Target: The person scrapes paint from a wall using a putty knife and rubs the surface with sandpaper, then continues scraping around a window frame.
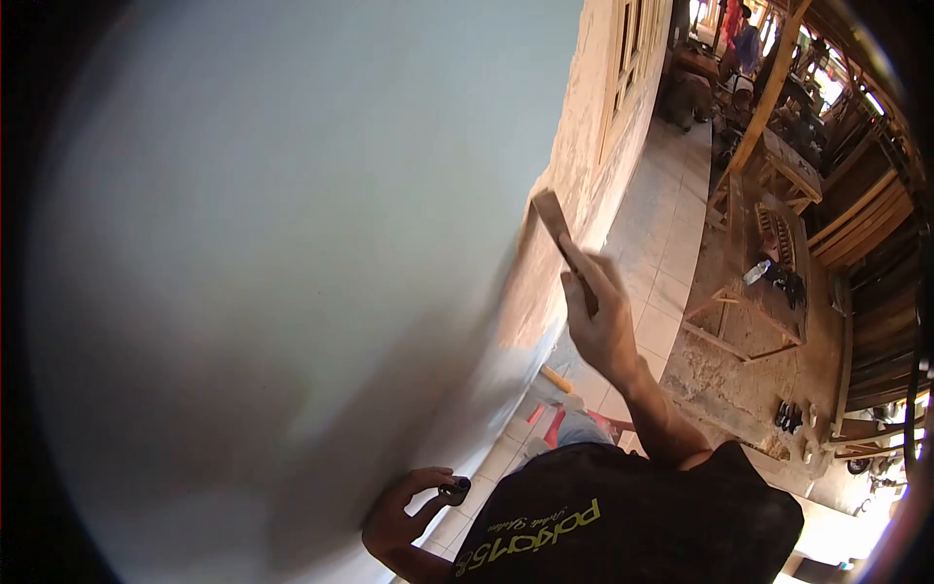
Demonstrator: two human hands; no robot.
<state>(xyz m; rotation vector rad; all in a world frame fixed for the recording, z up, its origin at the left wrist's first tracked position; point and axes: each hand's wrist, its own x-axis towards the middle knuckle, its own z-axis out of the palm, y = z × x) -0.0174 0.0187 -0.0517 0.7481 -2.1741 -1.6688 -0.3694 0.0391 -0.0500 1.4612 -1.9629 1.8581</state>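
Note:
My right hand (605, 326) is wrapped round the handle of a flat paintbrush (550, 214), raised in front of me. The brush's wide end points up and away, overlapping the ragged border where the pale blue wall (321, 214) meets a bare tan strip (533, 292). Low on the left, beside the wall, my left hand (404, 511) has its thumb and fingers curled round a small dark round object (454, 491). What that object is I cannot tell.
Below me are a red plastic seat (550, 425) and a yellowish rod (556, 379) on the tiled floor (647, 282). A wooden workbench (739, 277) stands to the right, with a bottle (757, 272) on it. Planks (861, 229) lean beyond. A window frame (628, 68) is set in the wall.

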